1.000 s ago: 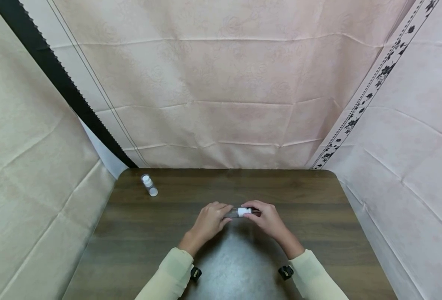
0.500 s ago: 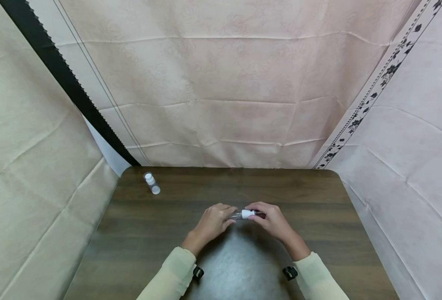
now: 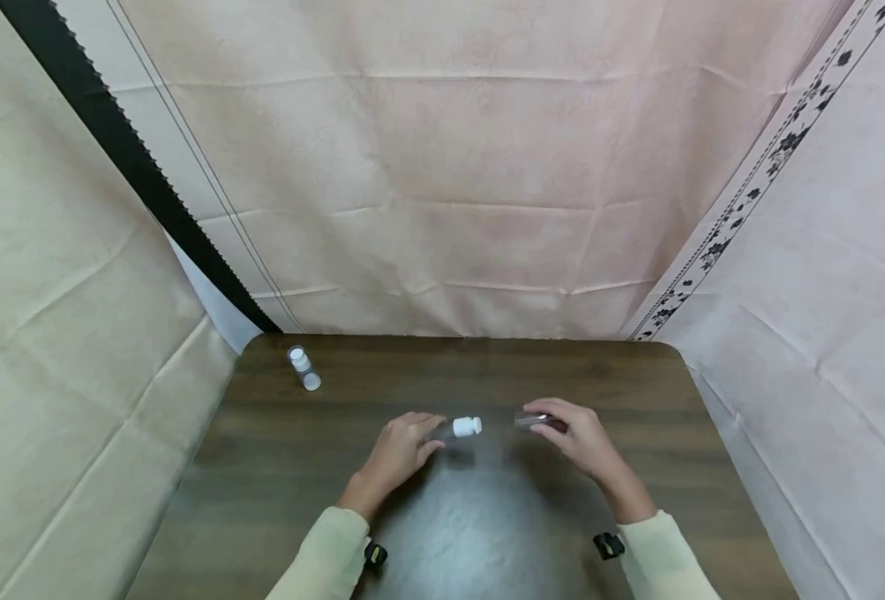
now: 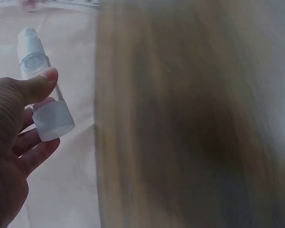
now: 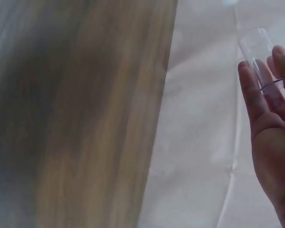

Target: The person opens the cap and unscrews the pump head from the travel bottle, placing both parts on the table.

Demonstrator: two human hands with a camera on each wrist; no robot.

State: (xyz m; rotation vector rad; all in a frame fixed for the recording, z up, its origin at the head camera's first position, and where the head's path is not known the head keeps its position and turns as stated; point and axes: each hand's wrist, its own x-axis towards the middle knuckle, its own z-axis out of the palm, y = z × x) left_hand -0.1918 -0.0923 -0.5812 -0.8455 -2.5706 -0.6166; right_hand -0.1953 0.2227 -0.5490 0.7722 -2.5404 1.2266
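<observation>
My left hand grips a small clear pump bottle with a white pump head and a white base. In the head view, the white top of this bottle points right, toward the other hand. Between the thumb and fingers of my right hand is a clear plastic cap, see-through and tube-shaped. The cap and the bottle are apart, with a gap between them above the table. A second small bottle with white ends lies near the table's far left corner, touched by neither hand.
The brown wooden table has rounded far corners. Pale cloth hangs behind it and along both sides. A black band runs down the cloth at the left. Dark wrist cameras sit at both cuffs.
The clear cap has come off the pump bottle. My right hand has moved right with the cap, and my left hand has shifted slightly left with the bottle.
</observation>
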